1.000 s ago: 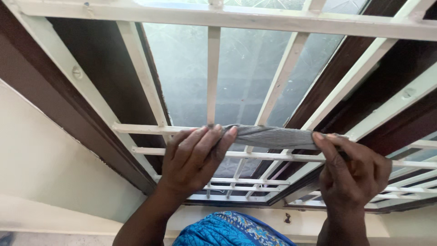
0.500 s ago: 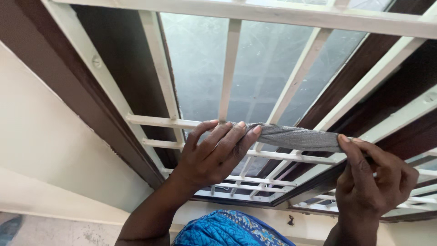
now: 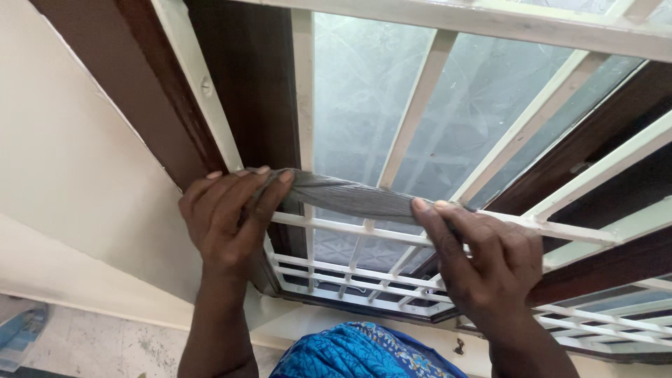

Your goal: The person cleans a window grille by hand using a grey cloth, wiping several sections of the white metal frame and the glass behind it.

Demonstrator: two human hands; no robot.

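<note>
Left hand (image 3: 224, 224) gripped one end of a grey cloth (image 3: 350, 197), fingers curled over it. Right hand (image 3: 483, 259) pinched the other end, fingers closed on it. Cloth was stretched between both hands along a horizontal bar of the white window grille (image 3: 420, 105), in front of frosted glass (image 3: 364, 84). Brown wooden frame (image 3: 252, 77) stood on the left.

White metal window grille (image 3: 420, 126) with slanted bars before frosted glass, grey cloth (image 3: 350, 198) stretched along a horizontal crossbar (image 3: 336, 227), dark brown wooden frame (image 3: 238, 91) around it
</note>
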